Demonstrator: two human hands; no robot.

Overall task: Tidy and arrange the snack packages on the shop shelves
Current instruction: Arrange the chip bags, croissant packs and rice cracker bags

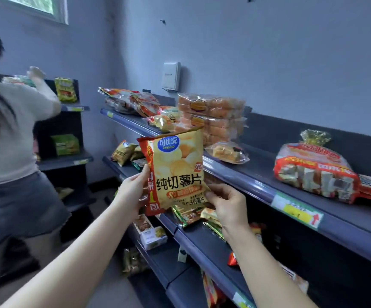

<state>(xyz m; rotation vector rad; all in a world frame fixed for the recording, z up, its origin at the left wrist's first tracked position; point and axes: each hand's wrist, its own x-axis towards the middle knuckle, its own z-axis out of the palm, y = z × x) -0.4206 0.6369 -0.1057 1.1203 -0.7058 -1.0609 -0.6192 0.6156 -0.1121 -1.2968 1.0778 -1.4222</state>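
Observation:
A yellow and red potato chip bag is held upright in front of the shelves. My left hand grips its left edge with the thumb on the front. My right hand pinches its lower right corner. On the top shelf lie a stack of orange bread packs, a small cake pack, red and gold snack bags and a large bread bag. The second shelf holds green and gold packets just under the chip bag.
Another person in a white top and denim shorts stands at the left, reaching into a separate dark shelf unit with green packs. Lower shelves carry small boxes and packets. A white wall box hangs above the top shelf.

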